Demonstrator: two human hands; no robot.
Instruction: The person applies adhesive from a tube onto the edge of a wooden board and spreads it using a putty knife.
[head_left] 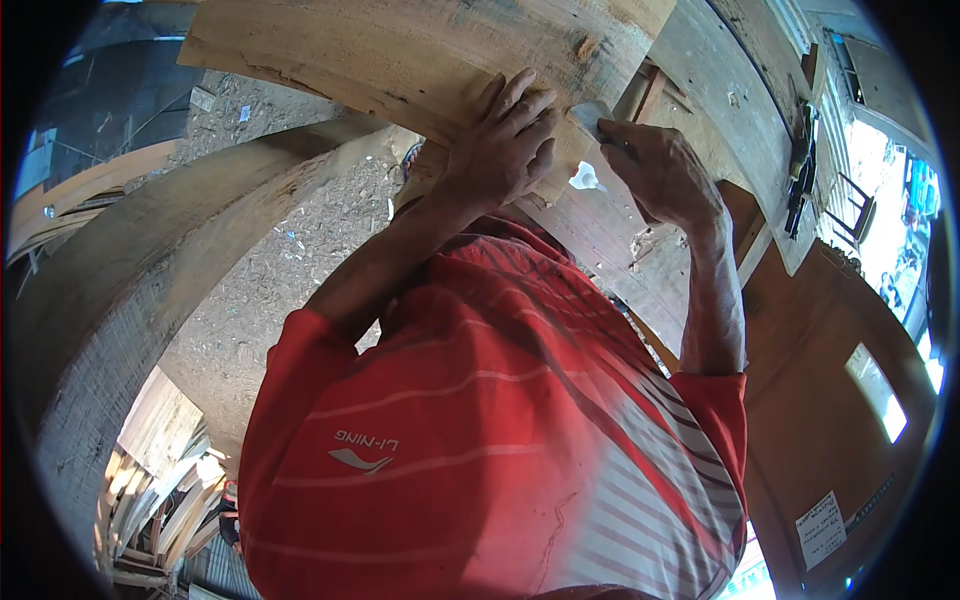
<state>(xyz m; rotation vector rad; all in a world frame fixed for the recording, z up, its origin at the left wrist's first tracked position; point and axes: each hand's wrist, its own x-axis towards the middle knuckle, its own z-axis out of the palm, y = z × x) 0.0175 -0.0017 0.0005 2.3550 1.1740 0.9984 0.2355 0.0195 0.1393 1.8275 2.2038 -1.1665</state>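
Observation:
A broad light-brown wooden board spans the top of the view, with a dark knot near its right part. My left hand rests on the board near its front edge, fingers apart and slightly bent. Close by on the right, my right hand is closed around a putty knife, its flat metal blade against or just over the board's surface beside my left fingertips. The handle is mostly hidden in my fingers. Below the blade shows a small bright white patch; whether it is filler or light, I cannot tell.
A long thick timber curves along the left. Debris litters the ground. Offcuts are piled at lower left. Wide grey planks stretch at upper right, and a brown panel with a paper note stands on the right.

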